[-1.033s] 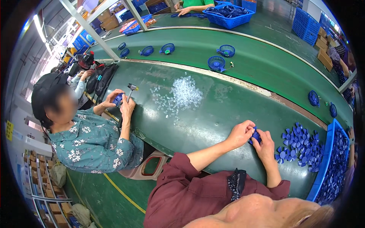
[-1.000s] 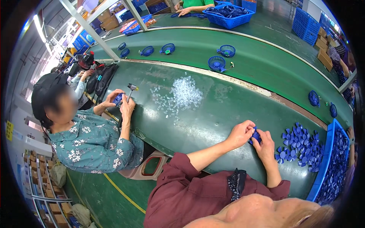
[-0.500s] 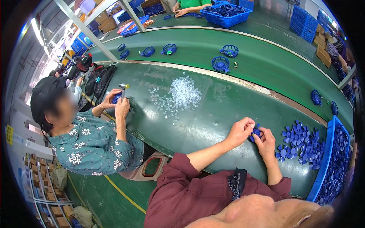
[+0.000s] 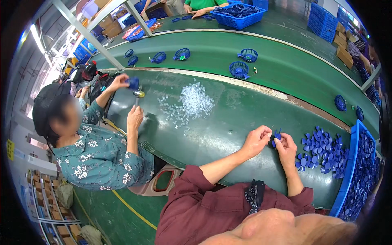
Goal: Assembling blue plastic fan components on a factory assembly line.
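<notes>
A small blue fan blade (image 4: 276,140) is pinched upright between the thumb and fingers of my right hand (image 4: 287,150). My left hand (image 4: 256,141) is closed just to its left, fingertips pressed together; a gap shows between them and the blade. Whatever those fingertips may hold is too small to make out. Right of my hands lies a loose pile of similar blue fan blades (image 4: 324,152) on the green table (image 4: 212,149). A blue bin (image 4: 348,179) full of more blades stands at the table's right end. Clear small plastic pieces (image 4: 195,100) are heaped farther left.
At my left a co-worker (image 4: 98,151) holds a hammer (image 4: 138,96) and a blue basket-shaped part (image 4: 133,83). Beyond the table runs a green conveyor belt (image 4: 208,57) carrying several blue baskets (image 4: 239,70). A blue crate (image 4: 241,21) stands farther back.
My hands have drawn slightly apart, and the fan blade has turned edge-on in my right fingers. The co-worker has lifted the blue part away and lowered the hammer hand.
</notes>
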Demonstrator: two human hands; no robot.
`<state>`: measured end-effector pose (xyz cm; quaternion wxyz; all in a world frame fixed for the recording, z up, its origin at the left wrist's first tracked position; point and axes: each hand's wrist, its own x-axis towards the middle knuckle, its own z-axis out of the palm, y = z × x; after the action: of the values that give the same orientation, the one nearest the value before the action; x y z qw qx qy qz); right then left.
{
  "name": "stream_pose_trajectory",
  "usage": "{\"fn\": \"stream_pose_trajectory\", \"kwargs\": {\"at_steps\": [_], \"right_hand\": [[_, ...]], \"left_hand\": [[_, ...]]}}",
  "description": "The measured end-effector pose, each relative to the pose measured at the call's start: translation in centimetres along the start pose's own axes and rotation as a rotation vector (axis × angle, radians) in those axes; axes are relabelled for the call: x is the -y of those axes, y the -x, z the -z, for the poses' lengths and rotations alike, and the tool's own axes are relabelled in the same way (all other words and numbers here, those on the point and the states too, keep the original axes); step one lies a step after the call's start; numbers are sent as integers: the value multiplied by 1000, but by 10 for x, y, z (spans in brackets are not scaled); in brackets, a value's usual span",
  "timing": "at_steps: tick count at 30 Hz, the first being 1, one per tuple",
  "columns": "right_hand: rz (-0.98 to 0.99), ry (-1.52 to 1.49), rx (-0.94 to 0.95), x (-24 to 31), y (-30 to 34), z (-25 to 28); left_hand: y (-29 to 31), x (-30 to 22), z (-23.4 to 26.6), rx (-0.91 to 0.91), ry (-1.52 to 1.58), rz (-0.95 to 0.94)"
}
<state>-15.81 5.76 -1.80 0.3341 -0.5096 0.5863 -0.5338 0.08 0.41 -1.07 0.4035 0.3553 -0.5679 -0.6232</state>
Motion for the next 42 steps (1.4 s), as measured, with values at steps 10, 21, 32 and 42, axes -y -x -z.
{"fn": "stream_pose_trajectory", "kwargs": {"at_steps": [10, 21, 32, 42], "right_hand": [[-11, -22, -3, -3, 0, 0], [32, -96, -75, -5, -1, -2], [-21, -225, -151, -8, -5, 0], [3, -176, -143, -12, -4, -4]], "left_hand": [[1, 0, -2, 8, -19, -6], [1, 2, -3, 19, -29, 4], [-104, -62, 36, -91, -987, -526], [-282, -20, 88, -195, -1492, -234]]}}
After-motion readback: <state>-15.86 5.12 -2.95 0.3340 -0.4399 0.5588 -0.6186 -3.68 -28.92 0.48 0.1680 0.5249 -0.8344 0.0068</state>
